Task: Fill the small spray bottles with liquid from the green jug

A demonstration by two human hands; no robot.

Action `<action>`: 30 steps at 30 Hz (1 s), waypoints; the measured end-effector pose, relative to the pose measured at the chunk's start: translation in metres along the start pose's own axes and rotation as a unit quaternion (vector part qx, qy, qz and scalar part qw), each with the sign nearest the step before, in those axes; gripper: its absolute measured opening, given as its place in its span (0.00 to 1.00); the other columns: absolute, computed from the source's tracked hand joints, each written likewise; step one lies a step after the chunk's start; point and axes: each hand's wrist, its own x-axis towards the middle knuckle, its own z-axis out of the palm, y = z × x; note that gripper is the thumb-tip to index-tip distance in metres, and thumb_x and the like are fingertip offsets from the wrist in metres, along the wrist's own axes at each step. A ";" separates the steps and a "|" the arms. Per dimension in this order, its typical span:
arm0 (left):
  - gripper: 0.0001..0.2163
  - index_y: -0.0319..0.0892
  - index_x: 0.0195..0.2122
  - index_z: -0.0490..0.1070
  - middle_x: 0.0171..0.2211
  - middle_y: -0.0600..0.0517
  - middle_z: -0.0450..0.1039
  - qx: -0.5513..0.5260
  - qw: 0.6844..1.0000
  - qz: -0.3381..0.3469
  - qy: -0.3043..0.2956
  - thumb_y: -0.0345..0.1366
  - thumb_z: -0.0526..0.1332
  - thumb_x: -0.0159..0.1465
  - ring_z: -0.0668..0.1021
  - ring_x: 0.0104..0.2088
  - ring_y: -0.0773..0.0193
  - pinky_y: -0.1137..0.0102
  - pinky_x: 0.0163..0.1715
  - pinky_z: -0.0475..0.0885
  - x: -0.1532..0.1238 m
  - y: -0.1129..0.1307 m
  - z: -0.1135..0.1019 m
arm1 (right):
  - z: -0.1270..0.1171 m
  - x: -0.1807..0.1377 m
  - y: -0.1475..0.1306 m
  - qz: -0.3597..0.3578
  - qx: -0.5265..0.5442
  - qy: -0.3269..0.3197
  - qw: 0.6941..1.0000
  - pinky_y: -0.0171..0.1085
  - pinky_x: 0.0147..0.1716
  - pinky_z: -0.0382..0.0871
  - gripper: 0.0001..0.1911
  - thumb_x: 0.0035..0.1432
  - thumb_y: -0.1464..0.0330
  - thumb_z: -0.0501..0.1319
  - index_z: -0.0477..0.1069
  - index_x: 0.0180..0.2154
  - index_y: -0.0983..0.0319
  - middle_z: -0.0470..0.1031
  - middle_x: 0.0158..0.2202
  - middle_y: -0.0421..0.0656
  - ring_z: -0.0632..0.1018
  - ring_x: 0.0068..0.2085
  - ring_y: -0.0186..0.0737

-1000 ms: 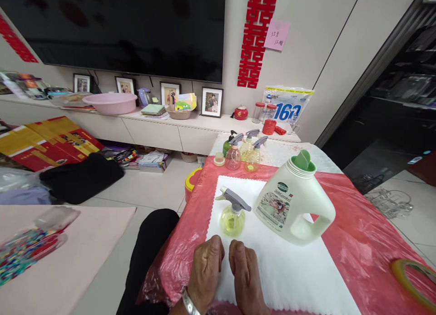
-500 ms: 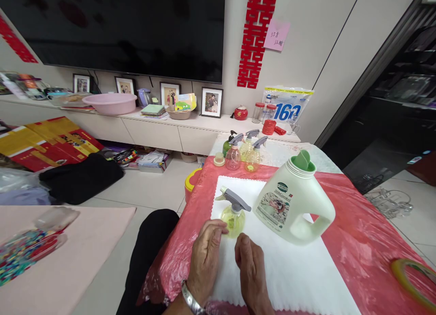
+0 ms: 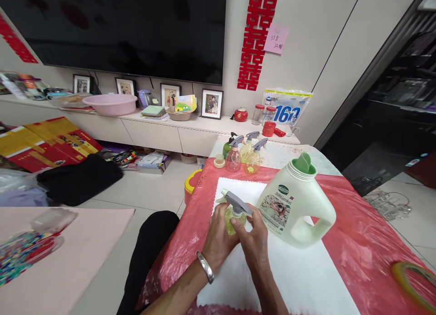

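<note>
A wall-mounted television [image 3: 136,29] is seen above a low white cabinet [image 3: 153,131] lined with framed photos [image 3: 211,104] and a pink basin [image 3: 111,105]. In front, the table is covered by a red plastic sheet [image 3: 357,224], on which a white scalloped-edge cloth [image 3: 293,278] is laid. Over the cloth, a yellow-tinted trigger spray bottle [image 3: 230,227] is held upright between both hands, its grey head pointed to the upper left. Its left side is cupped by the left hand [image 3: 218,238], fingers curled around the body; a silver bracelet [image 3: 205,267] is worn on that wrist. Its right side is gripped by the right hand [image 3: 255,238], thumb pressed to the front just below the neck. Whether the base is lifted cannot be told; it is hidden by the hands. Just beside, to the right, a pale green SilkGarden jug [image 3: 306,206] is placed, a green spout [image 3: 303,163] seen in its mouth. Behind, a pink spray bottle [image 3: 233,160] is grouped with a dark green pump bottle [image 3: 227,148]. A tape roll [image 3: 398,278] is partly cut off at the right edge.
</note>
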 end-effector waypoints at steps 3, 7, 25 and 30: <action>0.21 0.42 0.51 0.68 0.48 0.42 0.75 0.001 1.000 -0.005 -0.016 0.37 0.64 0.55 0.78 0.50 0.47 0.53 0.50 0.74 0.003 0.005 0.004 | 0.005 0.006 -0.003 -0.004 0.009 -0.010 1.000 0.47 0.50 0.69 0.24 0.48 0.54 0.68 0.75 0.43 0.60 0.77 0.44 0.46 0.76 0.47 0.49; 0.19 0.42 0.47 0.69 0.45 0.43 0.77 0.017 1.000 -0.021 -0.004 0.40 0.65 0.54 0.79 0.47 0.47 0.56 0.46 0.75 0.005 0.008 0.006 | 0.003 0.012 -0.007 -0.012 0.013 -0.039 0.999 0.44 0.48 0.68 0.19 0.51 0.55 0.68 0.75 0.41 0.60 0.79 0.41 0.44 0.77 0.45 0.48; 0.15 0.43 0.43 0.75 0.41 0.44 0.82 0.014 0.997 -0.038 -0.063 0.43 0.65 0.56 0.82 0.44 0.46 0.54 0.47 0.75 0.007 0.011 0.003 | -0.003 0.019 -0.002 -0.021 0.031 -0.101 0.994 0.43 0.50 0.68 0.14 0.53 0.63 0.68 0.74 0.41 0.61 0.78 0.40 0.43 0.77 0.45 0.46; 0.14 0.44 0.45 0.75 0.47 0.43 0.81 0.009 0.998 -0.016 -0.062 0.42 0.62 0.60 0.81 0.49 0.47 0.55 0.49 0.75 0.010 0.023 0.001 | -0.012 0.022 -0.010 -0.037 0.038 -0.169 0.984 0.41 0.48 0.69 0.16 0.57 0.59 0.65 0.77 0.44 0.60 0.78 0.41 0.43 0.76 0.44 0.45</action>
